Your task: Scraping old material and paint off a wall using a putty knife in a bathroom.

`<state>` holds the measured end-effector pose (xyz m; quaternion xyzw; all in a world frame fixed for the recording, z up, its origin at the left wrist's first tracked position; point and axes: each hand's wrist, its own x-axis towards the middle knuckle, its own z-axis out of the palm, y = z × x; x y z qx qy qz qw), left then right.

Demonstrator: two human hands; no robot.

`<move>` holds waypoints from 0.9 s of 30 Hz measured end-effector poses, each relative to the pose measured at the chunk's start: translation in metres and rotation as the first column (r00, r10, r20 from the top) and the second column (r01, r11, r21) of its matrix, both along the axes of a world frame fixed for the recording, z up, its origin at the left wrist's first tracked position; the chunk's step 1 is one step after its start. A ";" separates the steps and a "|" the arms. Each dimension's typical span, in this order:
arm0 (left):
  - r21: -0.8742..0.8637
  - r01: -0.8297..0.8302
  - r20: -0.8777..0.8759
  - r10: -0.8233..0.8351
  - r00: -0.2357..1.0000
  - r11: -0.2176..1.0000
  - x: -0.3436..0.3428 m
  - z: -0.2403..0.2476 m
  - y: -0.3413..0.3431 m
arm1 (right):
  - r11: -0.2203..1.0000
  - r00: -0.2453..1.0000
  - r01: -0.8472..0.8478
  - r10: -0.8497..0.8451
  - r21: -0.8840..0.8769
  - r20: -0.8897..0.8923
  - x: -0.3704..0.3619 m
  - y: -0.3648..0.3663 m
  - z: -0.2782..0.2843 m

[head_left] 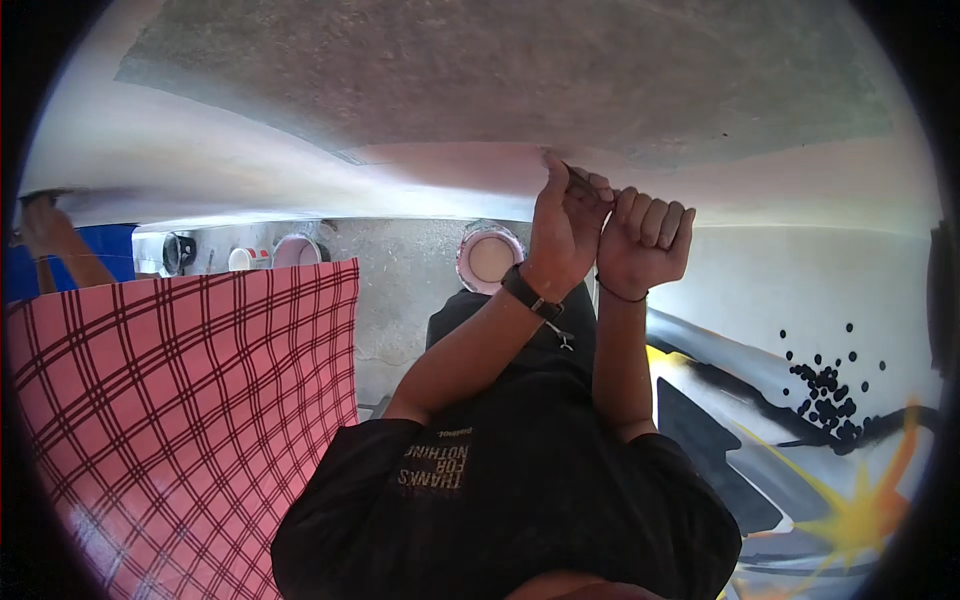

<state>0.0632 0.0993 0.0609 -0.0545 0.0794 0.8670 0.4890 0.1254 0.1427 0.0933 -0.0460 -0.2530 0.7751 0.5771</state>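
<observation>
My left hand, with a dark band on its wrist, is raised against the wall. Its thumb and fingers close on a thin dark flat tool, seen nearly edge-on, so its exact kind is hidden. Right beside it, my right hand has its fingers curled in, and its fingertips face me. The two hands touch at the tool's right end. Whether the right fingers grip that end is hard to make out. Above both hands, a rough grey patch spreads over the pale pinkish wall.
A bucket of pale pink stuff stands on the concrete floor below my hands. At left hangs a pink checked sheet; behind it are more buckets and another person's hand at the wall. Painted graffiti covers the right wall.
</observation>
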 end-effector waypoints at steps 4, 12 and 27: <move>0.007 -0.004 0.076 0.003 0.997 1.000 0.027 0.006 0.022 | 0.999 1.000 0.013 -0.013 0.051 -0.005 0.023 0.022 0.008; -0.028 0.035 0.026 -0.035 0.999 0.999 0.036 0.002 0.033 | 1.000 0.997 0.000 0.002 0.025 -0.081 0.028 0.035 0.000; -0.061 0.029 0.004 -0.028 1.000 0.998 0.063 0.003 0.051 | 1.000 0.989 -0.012 0.012 -0.005 -0.150 0.061 0.052 -0.007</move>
